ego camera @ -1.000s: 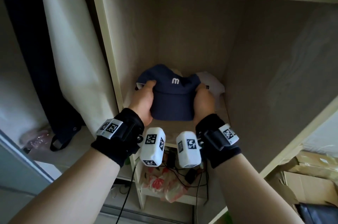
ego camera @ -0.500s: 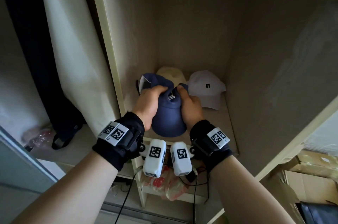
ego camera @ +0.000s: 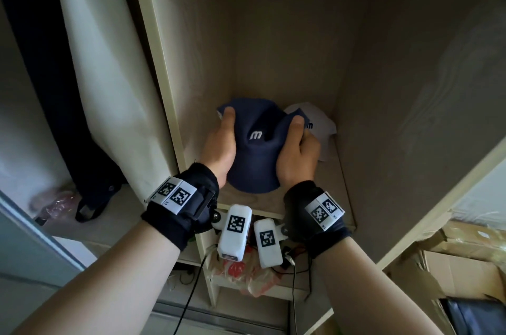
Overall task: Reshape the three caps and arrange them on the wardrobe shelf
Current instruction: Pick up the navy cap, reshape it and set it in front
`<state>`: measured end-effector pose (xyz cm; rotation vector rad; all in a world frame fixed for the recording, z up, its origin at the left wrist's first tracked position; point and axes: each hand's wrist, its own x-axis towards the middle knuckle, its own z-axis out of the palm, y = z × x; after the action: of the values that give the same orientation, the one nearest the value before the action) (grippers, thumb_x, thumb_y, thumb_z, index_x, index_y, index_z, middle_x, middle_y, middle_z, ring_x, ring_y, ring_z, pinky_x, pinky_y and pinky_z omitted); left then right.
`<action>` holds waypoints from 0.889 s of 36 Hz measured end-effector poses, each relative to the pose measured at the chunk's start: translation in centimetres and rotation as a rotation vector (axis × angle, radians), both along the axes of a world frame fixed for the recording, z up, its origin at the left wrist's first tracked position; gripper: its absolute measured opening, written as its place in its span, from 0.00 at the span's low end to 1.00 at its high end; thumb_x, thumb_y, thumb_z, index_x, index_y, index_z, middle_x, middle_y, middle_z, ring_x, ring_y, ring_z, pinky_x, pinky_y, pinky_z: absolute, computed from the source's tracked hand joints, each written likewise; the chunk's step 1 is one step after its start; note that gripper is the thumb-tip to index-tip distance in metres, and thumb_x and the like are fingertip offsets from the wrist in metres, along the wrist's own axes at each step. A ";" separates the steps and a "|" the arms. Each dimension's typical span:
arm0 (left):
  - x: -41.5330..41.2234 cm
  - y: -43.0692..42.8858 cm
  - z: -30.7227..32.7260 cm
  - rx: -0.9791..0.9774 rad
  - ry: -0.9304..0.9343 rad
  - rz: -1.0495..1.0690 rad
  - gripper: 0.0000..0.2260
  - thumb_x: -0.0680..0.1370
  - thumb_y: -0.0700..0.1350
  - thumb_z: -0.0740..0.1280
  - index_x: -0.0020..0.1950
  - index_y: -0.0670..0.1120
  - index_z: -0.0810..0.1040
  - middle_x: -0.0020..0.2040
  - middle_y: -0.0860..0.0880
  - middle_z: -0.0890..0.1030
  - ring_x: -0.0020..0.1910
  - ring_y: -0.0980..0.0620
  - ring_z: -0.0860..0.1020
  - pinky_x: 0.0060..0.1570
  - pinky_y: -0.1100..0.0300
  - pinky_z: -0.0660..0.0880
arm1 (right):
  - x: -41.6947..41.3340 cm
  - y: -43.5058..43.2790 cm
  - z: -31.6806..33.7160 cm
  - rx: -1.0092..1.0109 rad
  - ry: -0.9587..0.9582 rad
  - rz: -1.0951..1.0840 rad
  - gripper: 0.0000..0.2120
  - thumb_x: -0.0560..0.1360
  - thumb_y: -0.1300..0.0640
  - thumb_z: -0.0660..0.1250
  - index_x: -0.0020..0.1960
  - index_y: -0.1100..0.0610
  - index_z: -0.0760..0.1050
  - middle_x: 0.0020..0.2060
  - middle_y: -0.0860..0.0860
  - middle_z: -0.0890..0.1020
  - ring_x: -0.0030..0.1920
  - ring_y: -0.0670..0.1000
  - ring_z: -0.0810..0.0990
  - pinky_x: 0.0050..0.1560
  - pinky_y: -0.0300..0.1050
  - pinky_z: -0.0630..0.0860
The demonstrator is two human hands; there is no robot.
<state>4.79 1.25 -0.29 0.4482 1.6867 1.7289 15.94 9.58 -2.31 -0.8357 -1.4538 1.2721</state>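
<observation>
A navy cap (ego camera: 256, 159) with a white "m" logo sits over the wardrobe shelf (ego camera: 260, 204), brim toward me. My left hand (ego camera: 220, 147) grips its left side and my right hand (ego camera: 297, 154) grips its right side, thumbs pressed on the crown. Its crown is creased in the middle. A white cap (ego camera: 319, 126) with a dark logo lies behind it at the back right, partly hidden by my right hand. The beige cap seen earlier is hidden behind the navy cap.
The shelf is boxed in by side panels (ego camera: 164, 82) and a back wall. Light fabric (ego camera: 101, 60) hangs to the left. A lower shelf holds a plastic bag (ego camera: 246, 277) and cables. Cardboard boxes (ego camera: 460, 266) stand at the lower right.
My hands squeezed the navy cap's crown together half a second ago; now they have spread apart to its sides, widening the crown, which again covers the beige cap.
</observation>
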 end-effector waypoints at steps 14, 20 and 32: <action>1.2 -0.4 0.2 0.142 -0.219 -0.008 0.26 0.82 0.63 0.62 0.63 0.42 0.81 0.47 0.42 0.89 0.49 0.48 0.87 0.50 0.55 0.79 | -0.6 -1.2 -0.3 -0.386 0.090 0.267 0.38 0.70 0.28 0.65 0.66 0.55 0.82 0.60 0.55 0.87 0.62 0.56 0.85 0.71 0.61 0.77; 1.4 -0.9 0.1 0.139 -0.223 -0.010 0.26 0.82 0.62 0.62 0.63 0.41 0.82 0.50 0.41 0.89 0.54 0.45 0.86 0.58 0.51 0.79 | -0.7 -0.9 -1.0 -0.467 0.103 0.384 0.37 0.69 0.29 0.69 0.64 0.57 0.84 0.58 0.58 0.89 0.61 0.59 0.87 0.71 0.63 0.78; -1.9 -1.8 0.1 -0.001 0.045 0.024 0.41 0.66 0.81 0.62 0.69 0.57 0.81 0.61 0.50 0.87 0.63 0.49 0.83 0.71 0.46 0.73 | 1.5 0.8 0.2 -0.724 0.362 0.637 0.33 0.81 0.41 0.64 0.78 0.61 0.74 0.74 0.63 0.78 0.76 0.64 0.75 0.80 0.62 0.65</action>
<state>2.93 -0.52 -0.19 0.4716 1.7310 1.7468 17.43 10.41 -2.08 -0.5370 -0.9761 2.3762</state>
